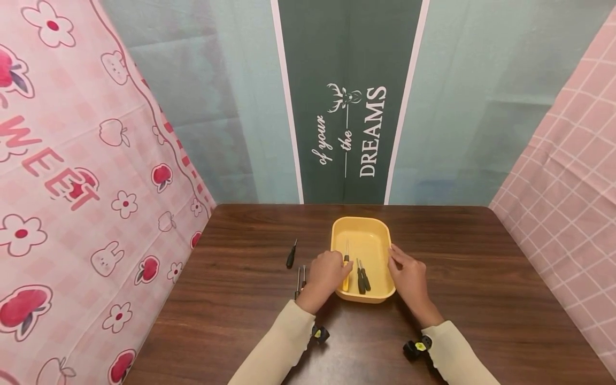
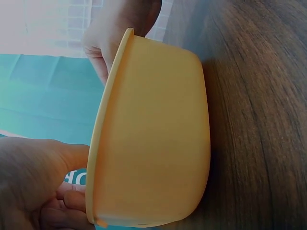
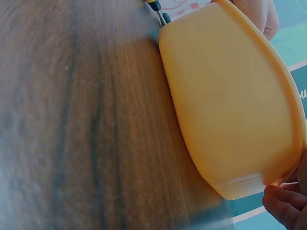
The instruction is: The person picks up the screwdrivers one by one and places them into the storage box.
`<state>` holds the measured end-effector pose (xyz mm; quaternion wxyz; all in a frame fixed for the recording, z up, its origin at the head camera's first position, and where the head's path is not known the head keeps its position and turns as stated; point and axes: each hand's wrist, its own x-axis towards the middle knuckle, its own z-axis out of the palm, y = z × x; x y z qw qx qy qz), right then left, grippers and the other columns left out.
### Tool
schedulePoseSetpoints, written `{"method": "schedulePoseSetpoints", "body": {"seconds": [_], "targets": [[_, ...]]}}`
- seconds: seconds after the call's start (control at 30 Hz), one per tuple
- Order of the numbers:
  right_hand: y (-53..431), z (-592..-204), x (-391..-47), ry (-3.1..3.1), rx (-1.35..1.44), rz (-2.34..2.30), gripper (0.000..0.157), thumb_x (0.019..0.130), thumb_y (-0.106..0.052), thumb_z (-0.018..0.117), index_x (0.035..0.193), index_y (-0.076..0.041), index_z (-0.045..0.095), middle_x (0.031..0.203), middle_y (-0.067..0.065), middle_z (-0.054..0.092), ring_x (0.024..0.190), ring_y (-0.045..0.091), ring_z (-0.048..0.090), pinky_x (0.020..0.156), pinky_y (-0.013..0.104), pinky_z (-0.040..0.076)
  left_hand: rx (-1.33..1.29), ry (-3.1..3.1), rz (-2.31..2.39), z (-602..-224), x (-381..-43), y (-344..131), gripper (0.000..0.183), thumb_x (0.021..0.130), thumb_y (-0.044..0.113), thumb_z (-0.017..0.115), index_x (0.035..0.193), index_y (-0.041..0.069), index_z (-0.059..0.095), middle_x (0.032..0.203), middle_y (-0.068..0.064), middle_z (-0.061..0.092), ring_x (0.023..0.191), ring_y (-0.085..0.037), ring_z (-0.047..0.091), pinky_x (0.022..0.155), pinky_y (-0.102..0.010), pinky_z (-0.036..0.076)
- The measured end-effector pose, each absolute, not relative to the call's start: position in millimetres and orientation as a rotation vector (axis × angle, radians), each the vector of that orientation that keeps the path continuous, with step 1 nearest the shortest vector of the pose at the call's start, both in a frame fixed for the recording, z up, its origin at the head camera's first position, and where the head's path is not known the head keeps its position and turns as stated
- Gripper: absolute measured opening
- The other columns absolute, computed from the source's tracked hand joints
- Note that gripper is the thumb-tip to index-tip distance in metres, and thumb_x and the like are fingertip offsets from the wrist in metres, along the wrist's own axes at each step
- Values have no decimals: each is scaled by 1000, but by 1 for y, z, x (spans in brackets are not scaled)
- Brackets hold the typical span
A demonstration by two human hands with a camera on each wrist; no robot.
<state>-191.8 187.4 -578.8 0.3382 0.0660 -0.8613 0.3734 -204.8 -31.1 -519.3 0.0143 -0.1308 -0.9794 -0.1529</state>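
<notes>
Yellow tray (image 1: 369, 240): my left hand (image 1: 328, 272) pinches a yellow-handled screwdriver (image 1: 345, 285) inside around 8 o'clock, right hand (image 1: 409, 275) has it gripped at 3, two black screwdrivers (image 1: 361, 284) lying towards 6.

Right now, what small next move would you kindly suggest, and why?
Perhaps your left hand should release the yellow-handled screwdriver, since it is inside the rectangular yellow tray, beside two black-handled screwdrivers, and your right hand holds the rim.

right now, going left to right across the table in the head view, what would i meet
Lone black-handled screwdriver, two partly hidden screwdrivers, left hand on a yellow-handled screwdriver, two black-handled screwdrivers inside the yellow tray, right hand.
</notes>
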Motion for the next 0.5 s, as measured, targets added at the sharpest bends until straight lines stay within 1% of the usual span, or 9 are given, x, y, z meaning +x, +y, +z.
{"method": "schedulePoseSetpoints", "body": {"seconds": [0.2,0.5], "targets": [[187,-580,-192,-2260,149,981,26,83,7,74,109,7,74,116,19,71,104,39,69,80,51,54,-424,-3046,-447,-519,-205,-30,51,97,44,64,57,17,51,51,5,42,46,-11,42,43,-28,36],[188,-580,-193,-2259,161,975,26,83,7,74,109,7,74,116,19,71,104,39,69,78,50,54,-450,-3042,-408,-515,-204,-28,49,98,43,62,57,17,51,51,5,43,46,-11,43,43,-28,36]]}}
